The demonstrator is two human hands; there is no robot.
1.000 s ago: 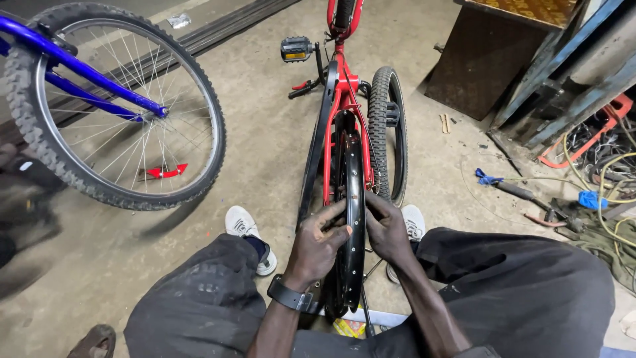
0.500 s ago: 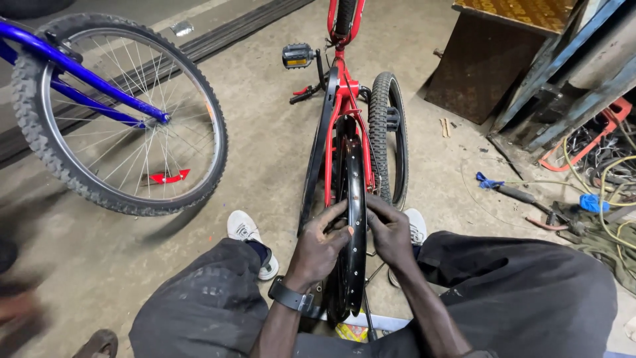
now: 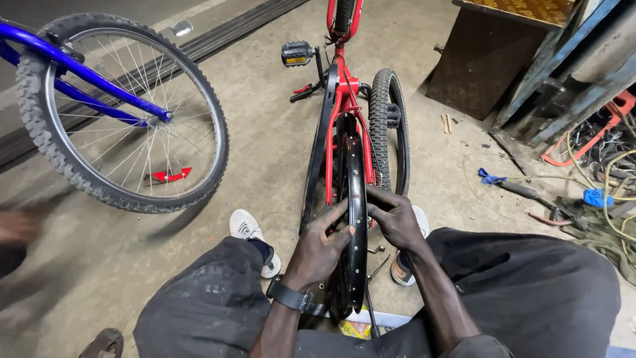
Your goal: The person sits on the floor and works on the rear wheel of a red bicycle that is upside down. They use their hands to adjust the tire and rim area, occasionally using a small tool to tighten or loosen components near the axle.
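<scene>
A red bicycle frame [image 3: 339,106] stands upside down between my knees. In it sits a bare black wheel rim [image 3: 356,199] with no tyre. My left hand [image 3: 318,248] grips the rim's left side, thumb across its top edge. From the other side my right hand [image 3: 396,217] clasps the same rim, fingers curled over it. A black knobbly tyre [image 3: 391,129] leans against the frame's right side.
A blue bicycle's spoked rear wheel [image 3: 122,113] stands at the left. A black pedal [image 3: 297,53] sticks out near the frame. A dark wooden cabinet [image 3: 493,59] is at the back right. Tools [image 3: 513,189] and cables [image 3: 609,172] lie at right. A blurred person's limb [image 3: 16,229] shows at left edge.
My hands stay on the rim, with my left thumb shifting slightly across its edge. The view has tilted a little. A blurred person's limb has come into view at the left edge.
</scene>
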